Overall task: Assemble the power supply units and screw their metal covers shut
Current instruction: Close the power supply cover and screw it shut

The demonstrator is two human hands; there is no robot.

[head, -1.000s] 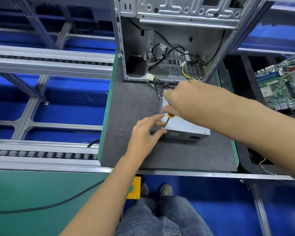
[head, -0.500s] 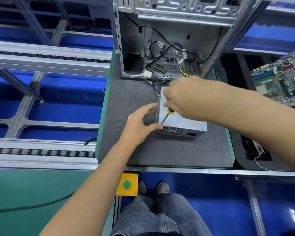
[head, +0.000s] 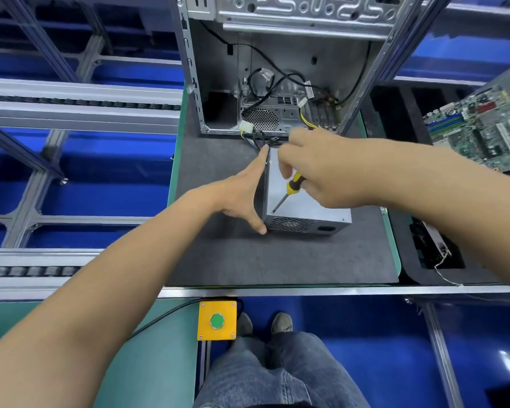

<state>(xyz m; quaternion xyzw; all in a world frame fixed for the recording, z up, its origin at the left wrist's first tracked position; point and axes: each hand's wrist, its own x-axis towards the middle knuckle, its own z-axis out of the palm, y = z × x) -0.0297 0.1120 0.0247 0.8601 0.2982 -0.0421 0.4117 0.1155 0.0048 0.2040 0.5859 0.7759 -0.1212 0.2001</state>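
Power supply unit: grey sheet-metal box (head: 306,198) lying flat on dark grey felt work mat (head: 233,254), near the mat's middle; perforated vent face and a dark socket turned toward the person; bundle of black and yellow cables (head: 262,139) leaving its far end toward the case.
Left hand: (head: 242,195) flat against the box's left side, fingers straight and stretched along that wall toward the far corner, thumb spread down to the near left corner; pressing, not wrapped round anything.
Right hand: (head: 321,172) above the box's top cover, fingers curled round a yellow-and-black-handled screwdriver (head: 289,191).
Screwdriver: tilted, handle up under the right hand, thin metal shaft slanting down and left, tip meeting the top cover close to its near left corner; screw under the tip too small to make out.
Computer case: open silver steel tower chassis (head: 277,69) standing at the far end of the mat, just behind the box; loose black wires, white connectors and a round mesh grille inside.
Motherboard: green circuit board (head: 483,125) at the right, well apart from the box, tilted.
Push button: yellow square housing with green round button (head: 217,320) mounted below the bench's front rail.
Conveyor rails: grey aluminium roller tracks (head: 80,104) to the left, over blue floor.
Person: jeans and grey shoes (head: 281,322) visible below the bench edge.
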